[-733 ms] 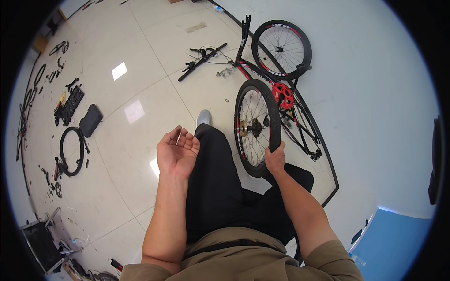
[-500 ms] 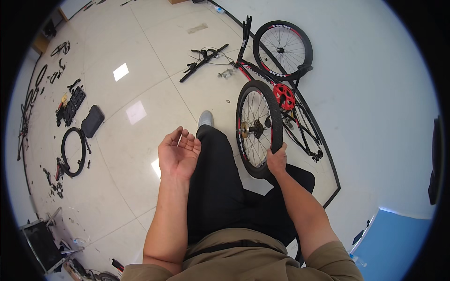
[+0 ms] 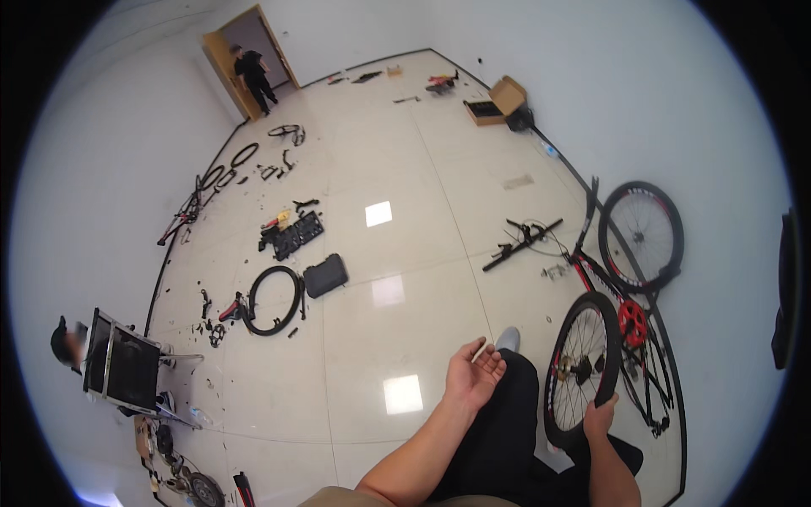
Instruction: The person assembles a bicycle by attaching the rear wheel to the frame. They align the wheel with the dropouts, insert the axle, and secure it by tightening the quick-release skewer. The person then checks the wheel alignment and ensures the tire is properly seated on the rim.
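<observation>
My right hand (image 3: 598, 416) grips the near edge of a bicycle wheel (image 3: 581, 369) with a black tyre, a cassette and a red-and-white rim. The wheel stands upright beside my right leg. My left hand (image 3: 475, 372) is held over my left thigh, palm up with the fingers loosely curled and apart, holding nothing. Beyond the wheel, a black-and-red bicycle frame (image 3: 589, 272) lies on the floor, with its red chainring (image 3: 632, 324) partly behind the tyre. Another wheel (image 3: 639, 237) rests by the wall, and a handlebar (image 3: 522, 245) with cables lies left of the frame.
On the floor to the left are an open tool case (image 3: 297, 237), a dark grey case (image 3: 326, 275), a loose tyre (image 3: 274, 300) and a saddle (image 3: 230, 311). A person sits behind a black chair (image 3: 122, 359). Another person (image 3: 253, 76) stands by the open door. A cardboard box (image 3: 486, 119) stands far right.
My view has swung up and left, bringing the door, the people and the cardboard box into sight. My right hand still grips the wheel; my left hand stays open.
</observation>
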### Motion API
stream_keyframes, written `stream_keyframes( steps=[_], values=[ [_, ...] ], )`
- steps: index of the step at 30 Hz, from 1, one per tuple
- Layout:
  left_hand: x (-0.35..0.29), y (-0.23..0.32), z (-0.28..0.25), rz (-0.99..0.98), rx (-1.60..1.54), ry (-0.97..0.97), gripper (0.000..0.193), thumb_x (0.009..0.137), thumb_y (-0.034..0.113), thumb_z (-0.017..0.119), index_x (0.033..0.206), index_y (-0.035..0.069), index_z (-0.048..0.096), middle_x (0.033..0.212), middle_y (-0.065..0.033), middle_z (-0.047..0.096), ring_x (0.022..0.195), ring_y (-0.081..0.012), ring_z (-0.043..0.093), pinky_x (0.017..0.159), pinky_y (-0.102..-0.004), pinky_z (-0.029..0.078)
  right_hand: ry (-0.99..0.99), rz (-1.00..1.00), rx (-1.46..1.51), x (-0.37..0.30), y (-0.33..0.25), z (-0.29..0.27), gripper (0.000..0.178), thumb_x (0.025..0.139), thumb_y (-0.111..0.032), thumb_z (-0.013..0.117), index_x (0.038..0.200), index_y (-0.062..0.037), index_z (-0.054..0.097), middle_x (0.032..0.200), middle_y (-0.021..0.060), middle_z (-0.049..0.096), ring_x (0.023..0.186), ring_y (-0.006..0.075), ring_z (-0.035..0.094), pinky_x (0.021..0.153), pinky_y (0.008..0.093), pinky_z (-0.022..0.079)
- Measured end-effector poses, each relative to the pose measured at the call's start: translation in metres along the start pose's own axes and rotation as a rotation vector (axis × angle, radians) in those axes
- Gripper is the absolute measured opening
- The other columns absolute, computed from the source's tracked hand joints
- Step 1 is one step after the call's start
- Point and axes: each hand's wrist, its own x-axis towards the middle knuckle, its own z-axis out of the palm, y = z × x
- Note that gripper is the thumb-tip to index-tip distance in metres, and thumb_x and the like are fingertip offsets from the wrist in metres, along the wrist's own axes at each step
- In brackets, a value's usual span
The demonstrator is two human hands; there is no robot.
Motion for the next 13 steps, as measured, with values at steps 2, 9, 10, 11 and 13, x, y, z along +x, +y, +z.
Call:
stream_keyframes(
  steps=[2,9,10,11,13],
  values=[
    [0.003,-0.002,-0.001,0.001,0.010,-0.015,0.013,0.095,0.016,0.062,0.104,0.006,0.062,0.091,-0.0083,0.063,0.082,-0.0235,0.063,0.077,-0.0409,0.056,0.033,-0.036,0.031,0.007,0.010,0.005,0.070,0.094,-0.004,0.064,0.153,-0.0015,0.026,0.121,0.0282,0.064,0.108,0.0432,0.066,0.093,0.0515,0.052],
    [0.009,-0.009,0.001,0.014,0.040,-0.011,0.018,0.094,0.015,0.063,0.108,0.004,0.061,0.096,-0.0099,0.061,0.086,-0.0244,0.060,0.082,-0.0406,0.055,0.044,-0.074,0.083,0.024,0.031,0.016,0.067,0.091,0.001,0.063,0.148,0.0004,0.028,0.115,0.0297,0.064,0.105,0.0444,0.066,0.091,0.0521,0.052],
    [0.011,-0.009,0.001,0.018,0.042,-0.014,0.019,0.094,0.015,0.063,0.109,0.003,0.061,0.097,-0.0102,0.060,0.086,-0.0244,0.059,0.082,-0.0407,0.055,0.052,-0.082,0.079,0.027,0.033,0.018,0.067,0.091,0.000,0.064,0.148,0.0004,0.028,0.115,0.0299,0.064,0.105,0.0443,0.066,0.091,0.0519,0.052],
    [0.013,-0.007,0.000,0.022,0.045,-0.017,0.019,0.094,0.015,0.063,0.109,0.003,0.061,0.098,-0.0105,0.060,0.086,-0.0244,0.059,0.082,-0.0409,0.055,0.060,-0.088,0.075,0.030,0.035,0.019,0.067,0.091,0.000,0.064,0.148,0.0005,0.028,0.115,0.0302,0.064,0.105,0.0442,0.066,0.091,0.0517,0.052],
    [0.013,-0.006,-0.001,0.027,0.052,-0.017,0.021,0.094,0.015,0.063,0.112,0.004,0.061,0.101,-0.0111,0.059,0.088,-0.0247,0.059,0.083,-0.0414,0.055,0.041,-0.120,0.074,0.032,0.036,0.019,0.071,0.093,-0.003,0.066,0.151,0.0008,0.024,0.120,0.0318,0.063,0.108,0.0434,0.066,0.092,0.0514,0.053]
  ],
)
